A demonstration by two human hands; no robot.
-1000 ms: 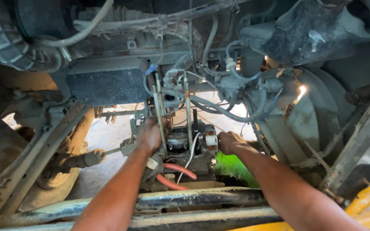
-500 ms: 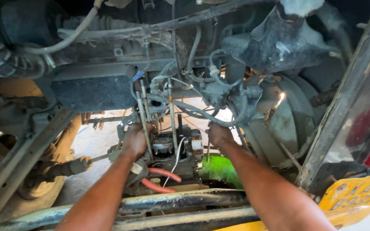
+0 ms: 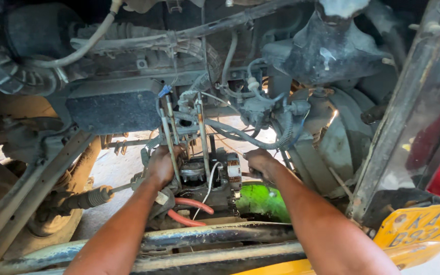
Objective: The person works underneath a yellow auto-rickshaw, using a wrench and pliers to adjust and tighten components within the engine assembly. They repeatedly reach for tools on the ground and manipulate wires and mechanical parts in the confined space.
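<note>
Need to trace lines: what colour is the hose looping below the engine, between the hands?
Orange-red hose, clearest in the head view, below the left hand.

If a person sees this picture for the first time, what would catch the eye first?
First, the two bare arms reaching in from below: the left hand and right hand grip either side of a grimy engine at centre. Next, the bright colours: a green patch just right of the engine, red hoses below it, and a yellow plate at the lower right. Tangled hoses and cables hang above.
</note>
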